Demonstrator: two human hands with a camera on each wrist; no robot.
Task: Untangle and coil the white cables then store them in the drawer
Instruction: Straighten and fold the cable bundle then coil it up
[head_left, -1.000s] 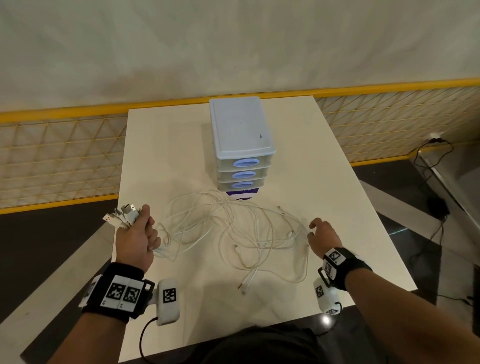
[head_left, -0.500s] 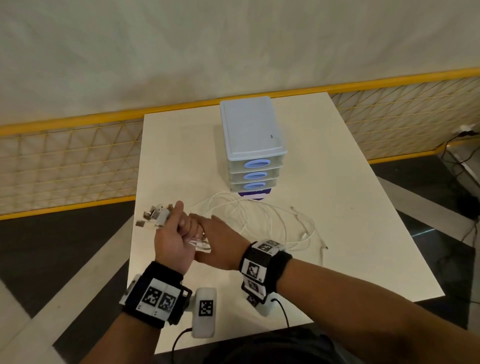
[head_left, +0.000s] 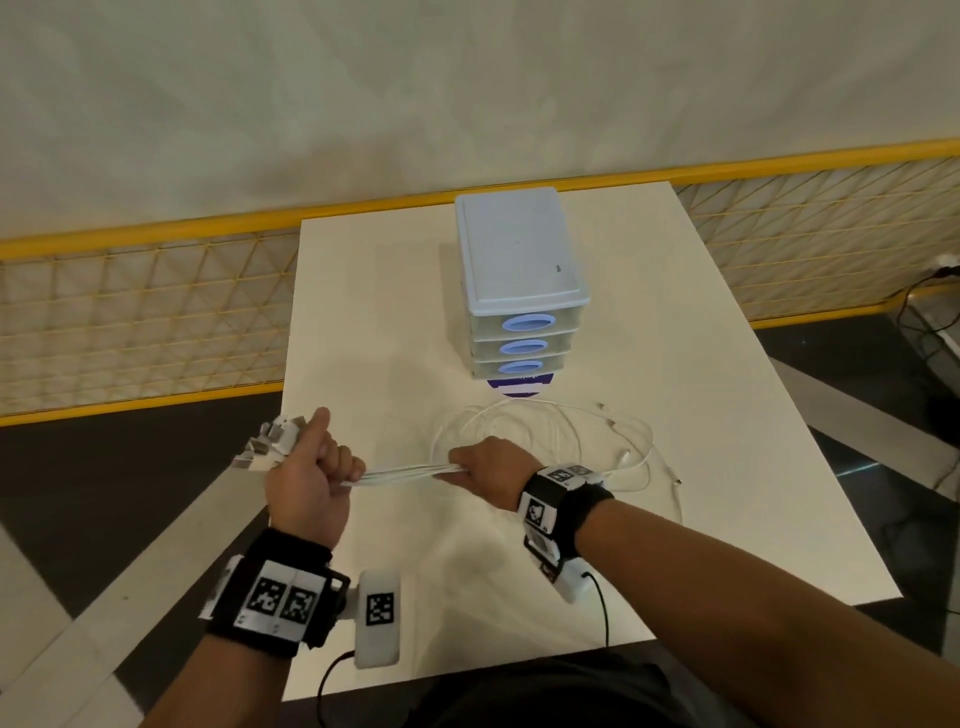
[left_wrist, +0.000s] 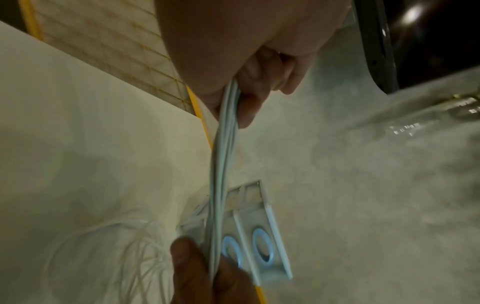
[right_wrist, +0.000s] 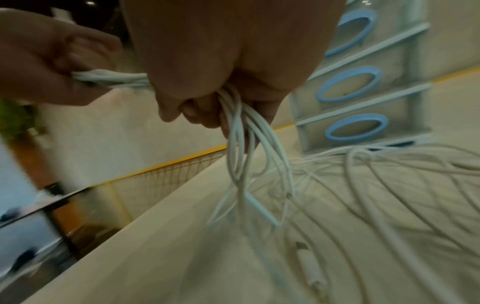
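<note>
Several white cables (head_left: 400, 474) run as a taut bundle between my two hands over the table's left front. My left hand (head_left: 311, 467) grips the bundle in a fist, and the plug ends (head_left: 270, 441) stick out past it to the left. My right hand (head_left: 483, 467) grips the same bundle (right_wrist: 233, 123) a short way to the right. Behind the right hand the rest of the cables (head_left: 571, 436) lie in loose loops on the table. The white drawer unit (head_left: 519, 280) with blue oval handles stands at the table's middle, all drawers closed. In the left wrist view the bundle (left_wrist: 223, 144) leaves my fingers (left_wrist: 259, 82).
The white table (head_left: 675, 364) ends just left of my left hand. A yellow mesh fence (head_left: 130, 322) runs behind it, with dark floor below. A purple label (head_left: 522, 387) lies in front of the drawer unit. Black cords (head_left: 924, 322) lie on the floor at right.
My right hand crossed from the table's right side to the left hand, took hold of the bundle and slid right along it. The loose loops have drawn in closer.
</note>
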